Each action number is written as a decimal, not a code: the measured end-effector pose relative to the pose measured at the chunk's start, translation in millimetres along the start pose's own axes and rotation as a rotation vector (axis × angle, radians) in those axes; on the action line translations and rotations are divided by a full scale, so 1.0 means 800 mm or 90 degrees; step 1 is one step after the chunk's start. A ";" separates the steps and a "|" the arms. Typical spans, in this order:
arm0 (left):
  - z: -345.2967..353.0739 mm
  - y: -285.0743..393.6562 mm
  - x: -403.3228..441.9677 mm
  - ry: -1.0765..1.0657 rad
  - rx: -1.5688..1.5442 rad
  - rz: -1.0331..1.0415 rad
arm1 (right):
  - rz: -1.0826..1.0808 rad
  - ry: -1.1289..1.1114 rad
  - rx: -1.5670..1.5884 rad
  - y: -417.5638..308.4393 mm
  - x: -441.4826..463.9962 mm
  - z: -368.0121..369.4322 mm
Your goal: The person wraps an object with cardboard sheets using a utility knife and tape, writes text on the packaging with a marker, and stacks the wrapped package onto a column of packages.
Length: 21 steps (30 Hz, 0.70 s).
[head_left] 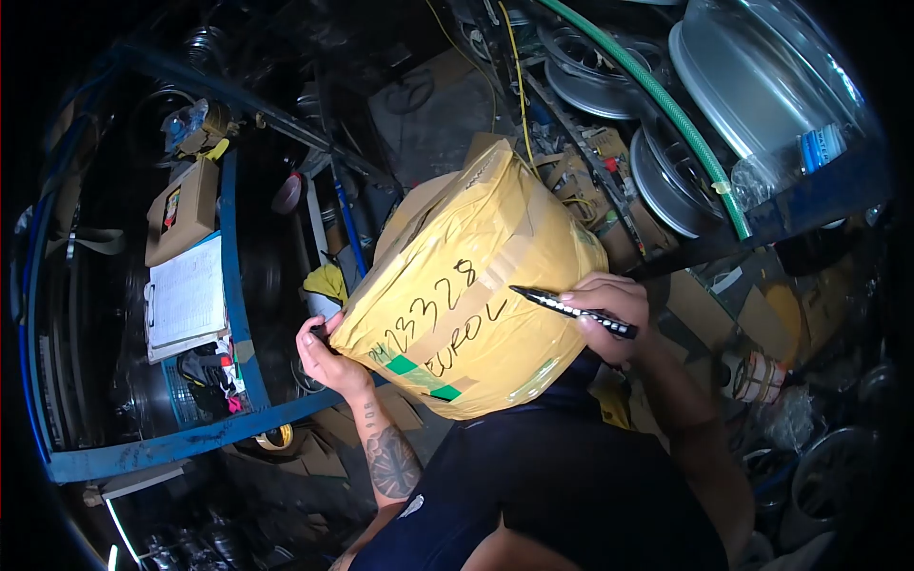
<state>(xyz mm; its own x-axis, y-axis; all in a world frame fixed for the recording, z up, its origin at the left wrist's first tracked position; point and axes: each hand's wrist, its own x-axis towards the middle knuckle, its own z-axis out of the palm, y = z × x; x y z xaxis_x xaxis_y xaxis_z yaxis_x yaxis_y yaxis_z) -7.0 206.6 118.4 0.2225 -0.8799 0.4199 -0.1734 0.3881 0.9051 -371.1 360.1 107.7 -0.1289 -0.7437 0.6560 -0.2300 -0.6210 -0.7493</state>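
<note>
Right hand (pixel 609 314) clamps a marker (pixel 574 312), tip at the package (pixel 476 295) (room before its edges), left hand (pixel 331 364) cupped open at one edge.

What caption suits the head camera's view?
Left hand on a yellow-wrapped package, right hand holding a marker near its handwriting.

A dark navy fabric shirt (pixel 581 485) with a small white logo (pixel 412 505); the bare left forearm (pixel 376 433) shows a rounded patterned tattoo (pixel 392 463).
</note>
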 end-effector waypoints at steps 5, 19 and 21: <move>-0.001 -0.001 0.003 0.007 -0.011 -0.001 | 0.057 -0.005 0.010 0.004 0.001 -0.008; -0.009 -0.002 0.000 0.003 0.029 -0.012 | 0.128 0.002 0.090 0.020 -0.003 -0.028; -0.008 -0.003 0.000 0.013 0.023 -0.006 | 0.156 0.013 0.118 0.025 -0.007 -0.032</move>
<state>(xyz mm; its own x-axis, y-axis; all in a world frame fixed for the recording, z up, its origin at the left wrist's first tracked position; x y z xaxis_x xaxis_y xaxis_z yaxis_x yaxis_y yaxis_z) -0.4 207.5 116.3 0.2432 -0.8780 0.4123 -0.2055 0.3688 0.9065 -399.8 358.2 91.4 -0.1793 -0.8730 0.4536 -0.0094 -0.4595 -0.8881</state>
